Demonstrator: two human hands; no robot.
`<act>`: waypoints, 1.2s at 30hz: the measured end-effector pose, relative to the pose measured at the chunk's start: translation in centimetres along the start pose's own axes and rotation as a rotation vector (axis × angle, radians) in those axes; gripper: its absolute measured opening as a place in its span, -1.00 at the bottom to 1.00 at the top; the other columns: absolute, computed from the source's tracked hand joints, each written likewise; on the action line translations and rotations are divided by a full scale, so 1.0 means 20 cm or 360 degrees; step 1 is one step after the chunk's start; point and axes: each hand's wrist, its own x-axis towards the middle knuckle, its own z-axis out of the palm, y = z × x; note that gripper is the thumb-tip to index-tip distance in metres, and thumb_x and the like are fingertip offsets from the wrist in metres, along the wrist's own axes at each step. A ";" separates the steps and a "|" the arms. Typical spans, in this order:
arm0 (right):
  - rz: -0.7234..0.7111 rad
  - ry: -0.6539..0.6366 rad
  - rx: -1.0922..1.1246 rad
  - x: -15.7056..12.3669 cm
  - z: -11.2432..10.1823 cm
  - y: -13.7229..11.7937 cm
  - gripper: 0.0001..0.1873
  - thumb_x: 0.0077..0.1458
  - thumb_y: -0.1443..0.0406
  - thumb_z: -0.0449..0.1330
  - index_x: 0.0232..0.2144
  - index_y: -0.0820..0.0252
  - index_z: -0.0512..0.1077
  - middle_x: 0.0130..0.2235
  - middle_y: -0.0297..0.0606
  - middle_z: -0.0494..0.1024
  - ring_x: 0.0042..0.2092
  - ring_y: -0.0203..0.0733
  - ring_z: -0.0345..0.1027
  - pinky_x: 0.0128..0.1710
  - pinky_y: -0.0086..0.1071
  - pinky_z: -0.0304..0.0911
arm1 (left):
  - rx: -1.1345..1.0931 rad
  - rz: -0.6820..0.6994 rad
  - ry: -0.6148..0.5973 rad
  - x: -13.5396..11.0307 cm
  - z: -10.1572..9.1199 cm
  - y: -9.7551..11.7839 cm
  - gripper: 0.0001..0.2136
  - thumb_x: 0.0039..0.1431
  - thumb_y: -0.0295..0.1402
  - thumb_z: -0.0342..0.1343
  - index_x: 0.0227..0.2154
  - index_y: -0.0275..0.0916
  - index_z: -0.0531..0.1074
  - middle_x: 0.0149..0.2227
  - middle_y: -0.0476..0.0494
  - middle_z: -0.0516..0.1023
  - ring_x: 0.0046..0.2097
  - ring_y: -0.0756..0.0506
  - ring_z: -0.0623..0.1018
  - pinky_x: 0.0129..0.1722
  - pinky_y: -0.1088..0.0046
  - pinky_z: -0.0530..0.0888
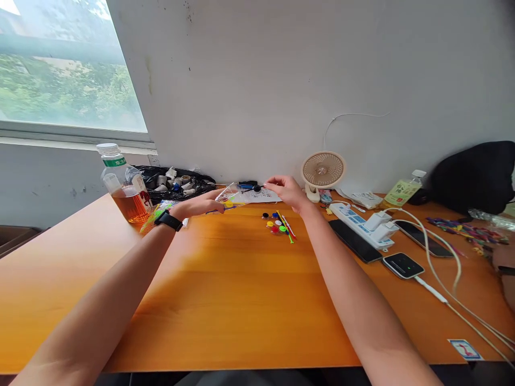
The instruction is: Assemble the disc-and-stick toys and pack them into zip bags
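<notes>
My left hand (203,203), with a black band on its wrist, is closed on a clear plastic bag (226,196) with yellow and blue pieces at it. My right hand (286,191) is raised above the far part of the table, thumb and fingers pinched together at the end of a thin black stick. A small round black piece (257,188) shows just beside those fingertips; whether it joins the stick I cannot tell. Below the right hand lie several small coloured discs (278,224) and a few thin coloured sticks (286,225).
At the left stand a bottle of amber drink (131,198) and a black bag of rubbish (177,185). A printed sheet (263,196) lies by the wall near a small fan (323,170). Rightward are a power strip (358,222), phones, cables and coloured strings (469,228).
</notes>
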 end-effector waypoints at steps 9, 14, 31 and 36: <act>-0.0229 -0.0578 -0.0202 -0.09 0.17 -0.14 -0.63 0.21 0.01 0.29 -0.27 0.19 0.65 -0.13 -0.22 0.56 -0.15 -0.19 0.34 -0.15 -0.35 0.19 | 0.0067 0.0019 -0.0043 0.03 0.10 0.06 -0.25 0.07 -0.32 0.14 0.39 -0.10 0.25 0.02 -0.13 0.56 -0.12 -0.20 0.49 -0.27 0.40 0.38; -0.0343 -0.0777 -0.0147 -0.11 0.13 -0.24 -0.49 0.43 -0.01 0.04 -0.22 0.18 0.66 -0.11 -0.19 0.63 -0.02 -0.10 0.40 0.07 -0.29 0.20 | -0.0001 0.0081 0.0006 0.05 0.14 0.08 -0.34 0.07 -0.33 0.14 0.31 -0.15 0.31 -0.18 -0.09 0.50 -0.29 -0.11 0.42 -0.36 0.41 0.34; -0.0945 -0.0319 -0.0579 -0.15 0.05 -0.35 -0.81 0.18 0.44 0.26 -0.41 0.13 0.65 -0.23 -0.25 0.50 -0.08 -0.13 0.34 -0.06 -0.28 0.23 | -0.0606 0.0287 -0.0459 0.06 0.19 0.06 -0.55 0.13 -0.16 0.47 0.03 -0.28 0.63 -0.10 -0.32 0.72 -0.10 -0.22 0.70 -0.03 0.30 0.55; -0.0799 -0.0199 -0.0416 -0.17 -0.03 -0.33 -0.82 0.29 0.35 0.20 -0.22 0.13 0.63 -0.08 -0.22 0.48 -0.13 -0.20 0.39 -0.16 -0.33 0.29 | -0.0589 0.0331 -0.0220 0.02 0.22 0.18 -0.56 0.25 -0.19 0.38 0.12 -0.29 0.58 -0.04 -0.30 0.71 -0.04 -0.20 0.68 0.02 0.30 0.55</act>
